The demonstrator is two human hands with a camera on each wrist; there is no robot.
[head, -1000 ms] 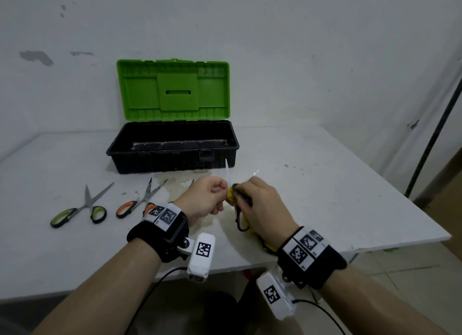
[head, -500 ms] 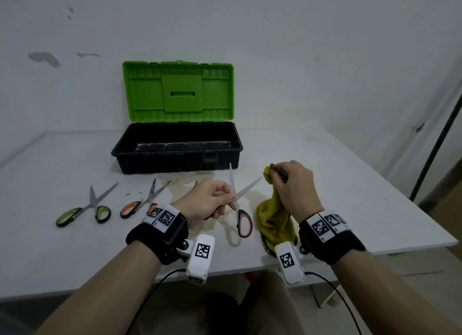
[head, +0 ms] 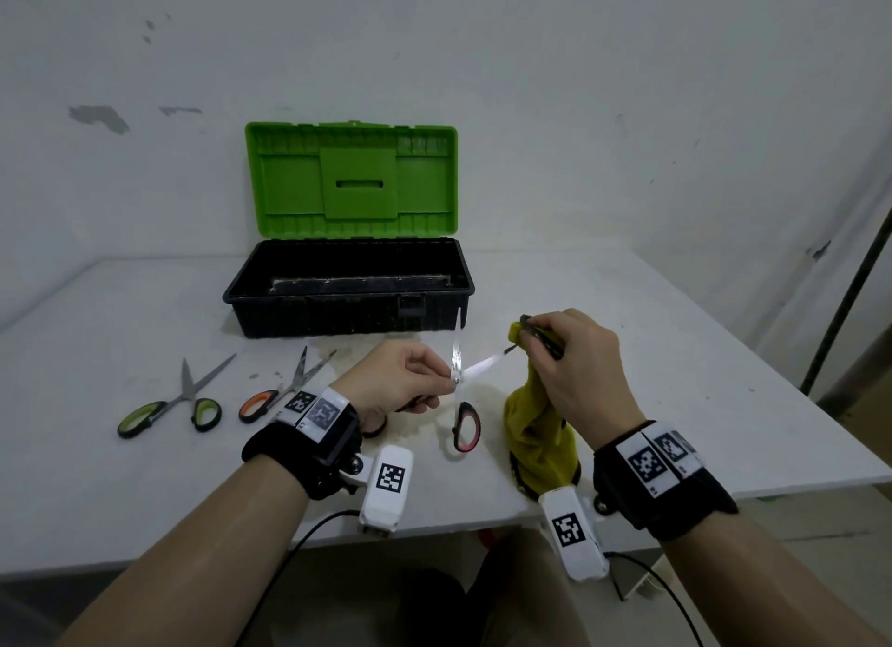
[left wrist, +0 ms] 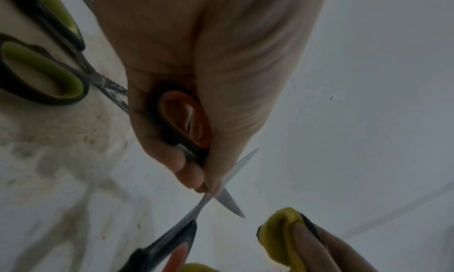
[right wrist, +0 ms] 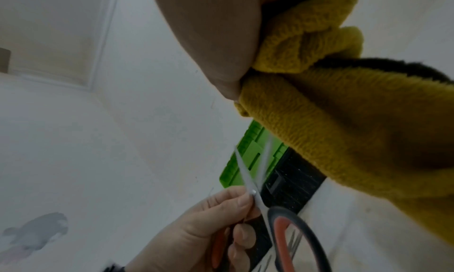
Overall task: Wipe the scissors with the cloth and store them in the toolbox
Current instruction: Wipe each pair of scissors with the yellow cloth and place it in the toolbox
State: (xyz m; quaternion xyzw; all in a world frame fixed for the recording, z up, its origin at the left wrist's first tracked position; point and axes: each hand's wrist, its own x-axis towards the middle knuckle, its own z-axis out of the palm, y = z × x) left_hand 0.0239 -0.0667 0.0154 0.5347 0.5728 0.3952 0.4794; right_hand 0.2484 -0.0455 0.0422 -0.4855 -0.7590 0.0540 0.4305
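Observation:
My left hand (head: 410,381) grips red-handled scissors (head: 464,424) near the pivot, one handle loop tucked in the palm (left wrist: 183,119). Their blades stand spread, one pointing up, one toward the right. The other loop hangs down (right wrist: 294,237). My right hand (head: 569,356) pinches a yellow cloth (head: 536,434) by its top, just right of the blade tip; the cloth (right wrist: 343,132) hangs to the table. The black toolbox (head: 347,298) stands behind with its green lid (head: 352,183) raised.
Green-handled scissors (head: 169,405) and orange-handled scissors (head: 275,395) lie on the white table (head: 675,356) to the left of my left wrist. The table's right edge drops off near a dark pole (head: 849,289). A wall rises close behind the toolbox.
The right hand slid the cloth off the blades and moved right and up; the scissors came into view, blades spread, in the left hand. Since half a second ago, little has shifted.

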